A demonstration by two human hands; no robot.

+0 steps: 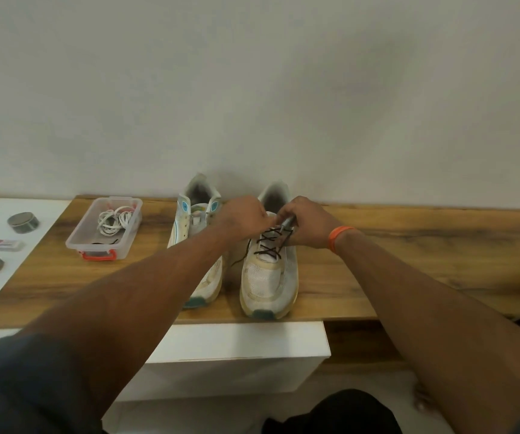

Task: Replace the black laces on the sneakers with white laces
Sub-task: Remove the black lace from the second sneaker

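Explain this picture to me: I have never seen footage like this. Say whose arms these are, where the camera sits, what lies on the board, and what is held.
There is no machine: a person wears the camera on the head, so it looks down along both arms. On the wooden board stand two sneakers. The right sneaker has a black lace; the left hand and right hand both grip it at the top. The left sneaker shows no lace. A clear box holds white laces.

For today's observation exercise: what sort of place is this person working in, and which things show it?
Probably a room at home: a wooden board laid against a plain wall, a white cabinet beneath, and a plastic box holding laces.
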